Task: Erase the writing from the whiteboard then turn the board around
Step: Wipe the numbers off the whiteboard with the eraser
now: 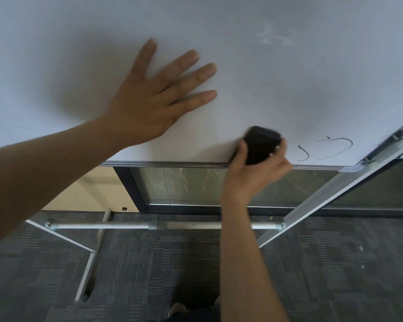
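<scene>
The whiteboard (277, 84) fills the upper half of the view. My left hand (149, 96) lies flat against it with fingers spread. My right hand (256, 173) grips a black eraser (260, 145) and holds it against the board just above the bottom frame edge. A few black pen strokes (328, 149) stand on the board to the right of the eraser, near the lower right corner. A faint smear (275, 36) shows higher up on the right.
The board's metal stand has a horizontal crossbar (126, 225) near the floor and slanted legs (323, 201) at both sides. Behind it are a dark-framed glass panel (184, 184) and grey carpet (335, 263). My shoes (178, 309) show at the bottom edge.
</scene>
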Action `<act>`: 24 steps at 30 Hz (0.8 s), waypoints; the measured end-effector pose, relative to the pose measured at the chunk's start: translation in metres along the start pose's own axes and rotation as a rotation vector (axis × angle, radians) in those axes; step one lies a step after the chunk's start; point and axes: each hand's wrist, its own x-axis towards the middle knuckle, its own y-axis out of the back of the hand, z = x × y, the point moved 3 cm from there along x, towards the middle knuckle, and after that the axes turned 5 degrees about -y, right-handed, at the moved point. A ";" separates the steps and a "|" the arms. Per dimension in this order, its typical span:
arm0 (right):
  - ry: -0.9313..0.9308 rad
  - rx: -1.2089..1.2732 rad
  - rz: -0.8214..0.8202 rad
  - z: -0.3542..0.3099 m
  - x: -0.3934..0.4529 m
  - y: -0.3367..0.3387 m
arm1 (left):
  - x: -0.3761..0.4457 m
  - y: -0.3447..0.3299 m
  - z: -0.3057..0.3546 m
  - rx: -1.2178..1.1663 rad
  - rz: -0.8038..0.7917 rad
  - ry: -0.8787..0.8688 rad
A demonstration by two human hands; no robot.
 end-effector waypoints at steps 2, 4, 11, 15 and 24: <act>-0.022 -0.012 -0.002 0.007 0.023 0.010 | 0.001 -0.002 0.000 0.012 0.007 0.001; -0.037 -0.012 0.011 0.006 0.026 0.010 | 0.000 -0.004 0.000 0.010 0.005 0.001; 0.262 -0.079 -0.166 -0.023 -0.039 -0.024 | -0.005 -0.005 -0.002 -0.012 0.006 -0.006; 0.131 -0.063 -0.034 0.002 0.010 -0.002 | -0.001 -0.007 -0.001 -0.019 0.002 -0.001; 0.107 -0.058 -0.052 0.004 0.017 -0.004 | -0.007 -0.010 -0.008 -0.017 -0.013 0.002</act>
